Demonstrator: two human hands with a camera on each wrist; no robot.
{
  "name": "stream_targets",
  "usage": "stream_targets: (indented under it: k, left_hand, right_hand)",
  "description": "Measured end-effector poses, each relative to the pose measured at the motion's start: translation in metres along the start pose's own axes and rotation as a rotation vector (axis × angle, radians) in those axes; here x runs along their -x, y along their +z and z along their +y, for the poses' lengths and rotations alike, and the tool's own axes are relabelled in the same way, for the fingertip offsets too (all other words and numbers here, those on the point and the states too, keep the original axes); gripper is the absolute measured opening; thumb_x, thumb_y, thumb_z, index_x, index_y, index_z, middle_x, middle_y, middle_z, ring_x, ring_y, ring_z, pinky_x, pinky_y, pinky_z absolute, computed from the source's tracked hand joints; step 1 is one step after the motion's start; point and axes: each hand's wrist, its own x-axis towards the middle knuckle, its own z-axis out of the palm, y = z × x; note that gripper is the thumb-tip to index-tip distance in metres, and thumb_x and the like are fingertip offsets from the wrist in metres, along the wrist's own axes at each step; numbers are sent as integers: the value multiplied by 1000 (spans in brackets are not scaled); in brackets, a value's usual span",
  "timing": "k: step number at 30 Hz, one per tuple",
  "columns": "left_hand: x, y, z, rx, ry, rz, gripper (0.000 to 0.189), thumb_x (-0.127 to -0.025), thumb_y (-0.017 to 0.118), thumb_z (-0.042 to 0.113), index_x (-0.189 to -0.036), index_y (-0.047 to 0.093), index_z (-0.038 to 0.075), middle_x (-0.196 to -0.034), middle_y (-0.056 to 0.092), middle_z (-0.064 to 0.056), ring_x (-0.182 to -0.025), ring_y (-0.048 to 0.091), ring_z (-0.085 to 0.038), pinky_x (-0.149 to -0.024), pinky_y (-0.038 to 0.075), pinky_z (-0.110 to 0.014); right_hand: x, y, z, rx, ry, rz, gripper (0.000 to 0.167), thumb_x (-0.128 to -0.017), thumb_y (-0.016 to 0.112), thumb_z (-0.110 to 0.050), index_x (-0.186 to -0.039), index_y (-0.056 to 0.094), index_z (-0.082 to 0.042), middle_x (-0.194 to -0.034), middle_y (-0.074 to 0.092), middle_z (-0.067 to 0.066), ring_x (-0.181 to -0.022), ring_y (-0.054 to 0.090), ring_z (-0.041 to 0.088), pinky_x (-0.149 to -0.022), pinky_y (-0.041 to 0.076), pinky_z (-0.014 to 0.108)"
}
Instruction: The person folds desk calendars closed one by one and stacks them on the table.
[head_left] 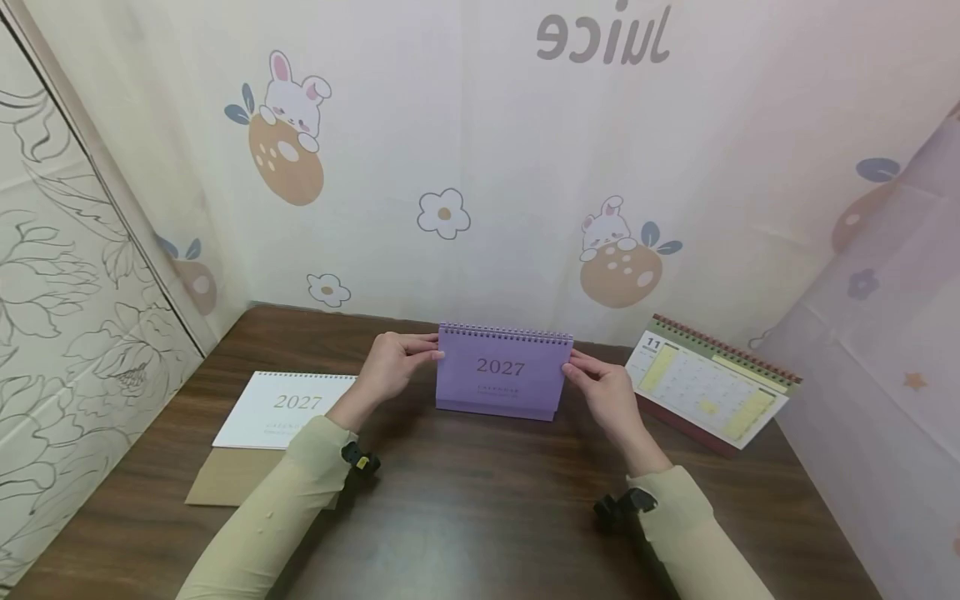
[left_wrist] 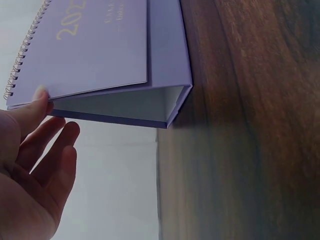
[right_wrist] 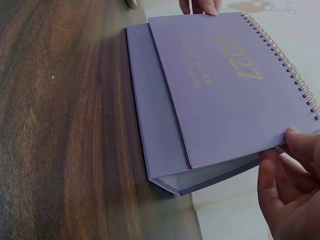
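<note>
A purple desk calendar (head_left: 501,375) marked 2027 stands upright like a tent near the back of the table, its spiral binding on top. My left hand (head_left: 392,363) pinches its left side near the binding, thumb on the front cover and fingers behind. On the opposite side, my right hand (head_left: 603,390) grips the upper edge the same way. In the left wrist view the hollow side of the calendar's stand (left_wrist: 172,100) shows, with its base at the tabletop. The right wrist view shows the purple cover (right_wrist: 215,95) between both hands.
To the left, a white 2027 calendar (head_left: 255,408) on a tan stand (head_left: 228,477) is partly behind my left forearm. An angled calendar with a green and yellow month page (head_left: 705,387) stands at the right. Behind the dark wooden table (head_left: 465,517) hangs a printed curtain (head_left: 510,150).
</note>
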Motion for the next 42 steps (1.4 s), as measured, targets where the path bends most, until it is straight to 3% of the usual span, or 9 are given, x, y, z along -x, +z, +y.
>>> stream_targets:
  k: [4,17,21,29,38,42]
  left_hand:
    - [1,0,1,-9,9,8,16,-87,78,21,-100,81,13,-115,72,-1,-108,67,-22,-87,55,-40]
    - [9,-7,11,-13,40,10,14,-87,78,20,-99,81,12,-113,73,-2,-108,68,-22,-88,54,-40]
    - [12,-10,14,1,39,12,14,-87,79,19,-98,81,12,-113,73,-2,-106,69,-21,-87,55,-41]
    - [24,-16,24,10,14,2,14,-87,79,20,-98,81,12,-111,73,-2,-103,69,-20,-83,56,-41]
    - [44,-23,35,5,10,-7,13,-87,79,21,-98,82,13,-110,74,-2,-102,70,-20,-78,56,-38]
    - [53,-25,39,16,13,-11,12,-86,80,20,-97,82,15,-110,74,-1,-101,70,-19,-77,56,-35]
  right_hand:
    - [0,0,0,-6,1,-7,36,-95,70,-20,-123,68,3,-134,61,13,-117,62,27,-83,54,24]
    - [10,1,-5,26,-13,34,31,-94,71,-18,-118,71,2,-132,63,12,-110,66,26,-79,55,22]
    - [13,1,-8,33,-4,29,32,-94,71,-19,-119,71,2,-132,63,12,-112,65,26,-82,55,25]
    - [27,-4,-15,89,3,4,37,-95,71,-27,-121,71,-1,-132,63,12,-126,56,28,-100,47,45]
    - [46,-8,-22,85,-3,-32,35,-95,71,-27,-116,73,1,-132,63,12,-128,55,28,-100,46,45]
    - [56,-8,-26,94,-5,-31,34,-94,71,-26,-113,74,1,-131,64,12,-127,55,26,-99,47,37]
